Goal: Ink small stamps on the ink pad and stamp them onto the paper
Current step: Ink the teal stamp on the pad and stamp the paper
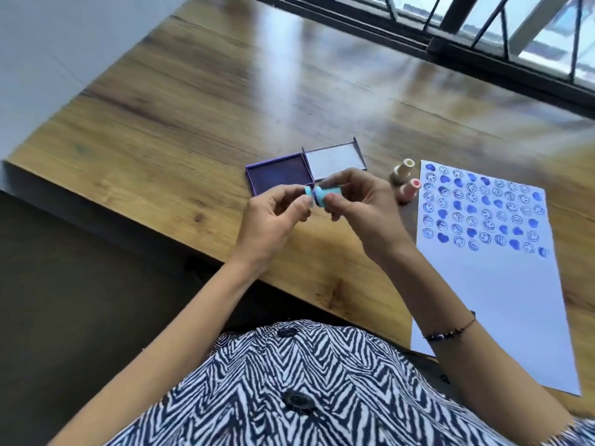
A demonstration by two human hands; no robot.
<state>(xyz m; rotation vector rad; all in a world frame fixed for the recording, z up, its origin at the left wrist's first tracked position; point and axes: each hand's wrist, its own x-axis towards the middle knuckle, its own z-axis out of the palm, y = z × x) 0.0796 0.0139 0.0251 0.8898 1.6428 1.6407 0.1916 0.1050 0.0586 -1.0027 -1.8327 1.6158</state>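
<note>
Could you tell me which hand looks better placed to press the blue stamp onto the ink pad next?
Probably the right hand: it grips the blue stamp body, while the left hand pinches only its end. The ink pad lies just beyond both.

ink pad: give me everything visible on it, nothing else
The ink pad is a flat purple case, plastic by the look, lying open on the wooden table just beyond the hands. Two shallow rectangular halves sit side by side, joined along a middle hinge. The left half holds the dark purple inked pad; the right half, the lid, shows a pale whitish inside. Its near edge is partly hidden behind the fingers and the blue stamp. Nothing visibly touches it but the table.
</note>
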